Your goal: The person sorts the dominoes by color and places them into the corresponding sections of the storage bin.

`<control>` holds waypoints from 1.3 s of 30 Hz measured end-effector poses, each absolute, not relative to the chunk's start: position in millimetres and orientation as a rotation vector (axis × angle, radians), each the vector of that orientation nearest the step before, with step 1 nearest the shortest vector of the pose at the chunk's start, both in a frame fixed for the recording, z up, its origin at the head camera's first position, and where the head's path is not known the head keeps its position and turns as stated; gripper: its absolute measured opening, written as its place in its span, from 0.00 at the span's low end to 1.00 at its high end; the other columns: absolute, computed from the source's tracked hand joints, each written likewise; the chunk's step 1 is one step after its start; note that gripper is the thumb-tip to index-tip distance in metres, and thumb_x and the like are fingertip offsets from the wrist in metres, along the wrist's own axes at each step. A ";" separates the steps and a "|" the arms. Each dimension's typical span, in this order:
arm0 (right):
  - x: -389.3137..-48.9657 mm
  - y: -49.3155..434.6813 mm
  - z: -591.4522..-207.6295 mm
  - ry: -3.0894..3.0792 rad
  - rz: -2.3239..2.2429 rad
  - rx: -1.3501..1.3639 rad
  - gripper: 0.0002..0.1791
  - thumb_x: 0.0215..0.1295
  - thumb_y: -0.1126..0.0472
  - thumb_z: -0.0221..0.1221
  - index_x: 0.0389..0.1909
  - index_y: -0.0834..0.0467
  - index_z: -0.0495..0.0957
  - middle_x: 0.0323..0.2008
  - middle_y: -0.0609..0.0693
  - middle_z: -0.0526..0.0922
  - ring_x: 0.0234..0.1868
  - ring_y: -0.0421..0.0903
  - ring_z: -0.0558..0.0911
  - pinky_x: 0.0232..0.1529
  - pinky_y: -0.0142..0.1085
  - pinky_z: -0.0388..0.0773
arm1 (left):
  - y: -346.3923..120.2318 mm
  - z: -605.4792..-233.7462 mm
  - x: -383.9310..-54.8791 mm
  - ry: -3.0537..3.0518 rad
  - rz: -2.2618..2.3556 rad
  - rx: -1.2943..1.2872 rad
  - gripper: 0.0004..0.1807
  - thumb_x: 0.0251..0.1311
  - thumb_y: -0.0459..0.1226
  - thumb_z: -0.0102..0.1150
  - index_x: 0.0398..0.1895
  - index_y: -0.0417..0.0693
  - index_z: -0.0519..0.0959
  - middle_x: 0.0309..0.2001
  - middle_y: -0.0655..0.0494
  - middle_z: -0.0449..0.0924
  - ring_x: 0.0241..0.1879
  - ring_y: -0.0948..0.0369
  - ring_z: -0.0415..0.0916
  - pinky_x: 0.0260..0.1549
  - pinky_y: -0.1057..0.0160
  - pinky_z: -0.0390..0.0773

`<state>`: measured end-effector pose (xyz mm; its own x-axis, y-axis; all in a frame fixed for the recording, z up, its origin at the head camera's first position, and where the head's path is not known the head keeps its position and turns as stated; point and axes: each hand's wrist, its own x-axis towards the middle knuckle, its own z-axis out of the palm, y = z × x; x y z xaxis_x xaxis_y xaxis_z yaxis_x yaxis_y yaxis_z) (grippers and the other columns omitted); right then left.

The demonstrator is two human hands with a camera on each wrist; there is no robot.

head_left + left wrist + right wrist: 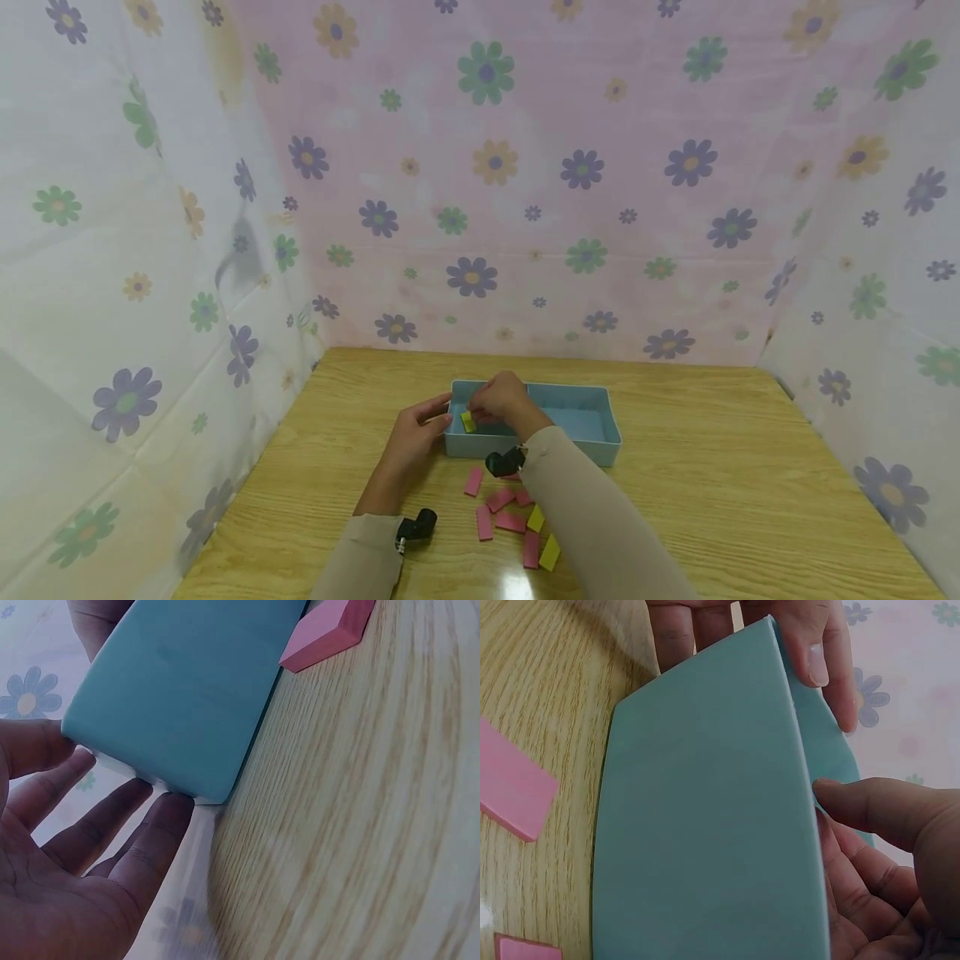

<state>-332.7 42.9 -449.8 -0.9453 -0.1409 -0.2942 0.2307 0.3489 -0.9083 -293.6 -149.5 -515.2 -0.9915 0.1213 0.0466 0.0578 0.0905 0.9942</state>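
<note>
A light blue rectangular box sits on the table, with a divider partway along it. My left hand holds its left end, fingers spread against the outside of the end wall and thumb at the rim. My right hand reaches down into the left compartment. At its fingertips is a small yellow block, pinched and tilted. In the right wrist view the right thumb shows at the rim, while the front wall hides the fingertips and the block.
Several pink blocks lie scattered on the wooden table in front of the box. Yellow blocks lie among them, near the right forearm. Flower-printed cloth hangs behind and on both sides.
</note>
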 end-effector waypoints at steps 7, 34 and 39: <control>-333.1 44.1 -451.1 2.321 -1.616 0.096 0.08 0.60 0.68 0.69 0.38 0.69 0.86 0.37 0.63 0.90 0.39 0.57 0.91 0.41 0.47 0.89 | -150.2 -514.8 -293.0 2.292 2.075 0.209 0.24 0.72 0.31 0.59 0.70 0.43 0.76 0.67 0.36 0.77 0.64 0.41 0.78 0.58 0.47 0.82; -332.9 30.2 -458.7 2.176 -1.597 0.120 0.37 0.78 0.45 0.52 0.73 0.70 0.65 0.61 0.68 0.78 0.49 0.62 0.87 0.50 0.50 0.87 | -149.7 -515.3 -293.5 2.305 2.063 0.240 0.24 0.73 0.31 0.58 0.71 0.40 0.74 0.66 0.33 0.76 0.63 0.41 0.79 0.57 0.48 0.84; -334.3 26.6 -460.4 2.130 -1.632 0.133 0.36 0.79 0.43 0.51 0.71 0.69 0.67 0.60 0.68 0.79 0.50 0.62 0.88 0.49 0.49 0.87 | -150.4 -514.5 -293.4 2.297 2.063 0.242 0.25 0.72 0.31 0.58 0.71 0.42 0.75 0.66 0.35 0.77 0.63 0.42 0.79 0.57 0.51 0.84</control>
<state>-334.3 26.6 -460.4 -0.8939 -0.1924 -0.4049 0.3410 0.2947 -0.8927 -293.4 -150.4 -514.5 -0.9868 0.1454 0.0710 0.0862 0.1007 0.9912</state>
